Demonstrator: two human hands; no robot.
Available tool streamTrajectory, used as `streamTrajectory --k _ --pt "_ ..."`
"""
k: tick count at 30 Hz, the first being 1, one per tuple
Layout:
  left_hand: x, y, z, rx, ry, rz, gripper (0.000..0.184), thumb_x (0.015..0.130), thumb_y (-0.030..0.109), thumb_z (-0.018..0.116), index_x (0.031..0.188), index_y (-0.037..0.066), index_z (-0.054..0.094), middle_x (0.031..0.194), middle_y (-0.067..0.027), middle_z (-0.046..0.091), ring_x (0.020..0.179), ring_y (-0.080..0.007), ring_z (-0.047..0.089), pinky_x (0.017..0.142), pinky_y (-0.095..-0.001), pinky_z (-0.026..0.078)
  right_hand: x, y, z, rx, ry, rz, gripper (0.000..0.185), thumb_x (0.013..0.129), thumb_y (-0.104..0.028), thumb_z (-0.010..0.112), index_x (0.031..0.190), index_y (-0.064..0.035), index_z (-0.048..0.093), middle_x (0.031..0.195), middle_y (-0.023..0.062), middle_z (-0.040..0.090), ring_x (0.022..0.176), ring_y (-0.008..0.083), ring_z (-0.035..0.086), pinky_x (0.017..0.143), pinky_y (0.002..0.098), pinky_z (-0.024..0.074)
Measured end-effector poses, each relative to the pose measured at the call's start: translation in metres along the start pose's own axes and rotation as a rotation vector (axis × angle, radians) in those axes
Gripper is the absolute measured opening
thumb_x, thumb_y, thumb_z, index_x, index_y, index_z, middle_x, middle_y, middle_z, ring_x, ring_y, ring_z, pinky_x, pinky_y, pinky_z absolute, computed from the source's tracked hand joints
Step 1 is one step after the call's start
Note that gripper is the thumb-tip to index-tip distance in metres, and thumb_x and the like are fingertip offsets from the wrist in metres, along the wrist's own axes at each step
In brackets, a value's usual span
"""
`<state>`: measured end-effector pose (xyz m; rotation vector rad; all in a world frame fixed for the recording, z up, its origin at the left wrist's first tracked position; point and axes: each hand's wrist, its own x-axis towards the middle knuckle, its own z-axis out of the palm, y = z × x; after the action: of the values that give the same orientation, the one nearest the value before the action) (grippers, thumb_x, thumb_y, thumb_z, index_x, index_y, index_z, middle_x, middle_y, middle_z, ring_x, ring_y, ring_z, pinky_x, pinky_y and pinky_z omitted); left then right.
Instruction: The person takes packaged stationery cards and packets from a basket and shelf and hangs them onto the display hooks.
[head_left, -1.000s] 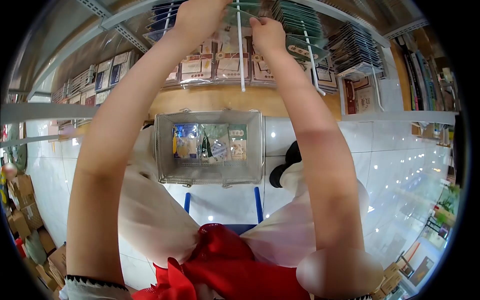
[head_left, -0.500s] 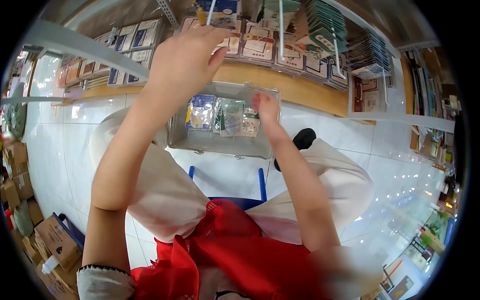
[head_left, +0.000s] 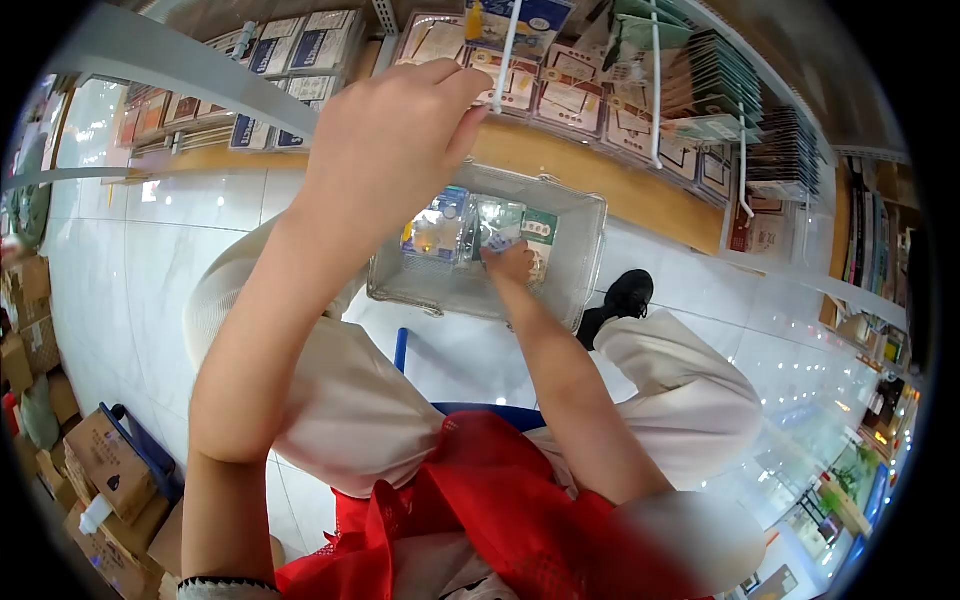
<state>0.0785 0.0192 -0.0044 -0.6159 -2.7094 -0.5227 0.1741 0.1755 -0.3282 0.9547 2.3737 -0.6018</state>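
My left hand (head_left: 400,125) is raised at the shelf, fingers curled and pinched at the lower end of a white metal display hook (head_left: 507,60). A blue packet with a yellow figure (head_left: 535,22) hangs by that hook. Below, my right hand (head_left: 512,263) reaches into a grey mesh basket (head_left: 400,285), its fingers closed at the lower edge of a clear-fronted packet (head_left: 497,218). To the left in the basket lies a blue packet (head_left: 438,222); a green-topped packet (head_left: 541,228) lies to the right, partly covered by my hand.
Boxed card sets (head_left: 568,105) line the wooden shelf (head_left: 600,175). Green packets (head_left: 722,75) and dark packets (head_left: 785,150) hang on more hooks. A grey metal bar (head_left: 190,70) crosses at upper left. Cardboard boxes (head_left: 115,470) stand at lower left.
My right hand has moved from the basket's right side down and left onto the middle packet. My left hand now meets the hook's end. The view has shifted, moving shelf and basket rightward.
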Motion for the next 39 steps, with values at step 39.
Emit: streamTrajectory --k 39 --pt "0.002 0.069 0.023 -1.480 -0.295 -0.547 0.027 0.087 0.014 0.052 0.110 0.000 0.049 0.101 -0.0064 0.058 0.086 -0.0121 0.059 0.073 -0.0265 0.051 -0.089 0.013 -0.366 1.478 -0.219 -0.736 0.021 0.076 0.002 0.054 0.097 0.0006 0.054 0.089 0.0050 0.061 0.073 0.0140 0.058 0.070 0.0236 0.0447"
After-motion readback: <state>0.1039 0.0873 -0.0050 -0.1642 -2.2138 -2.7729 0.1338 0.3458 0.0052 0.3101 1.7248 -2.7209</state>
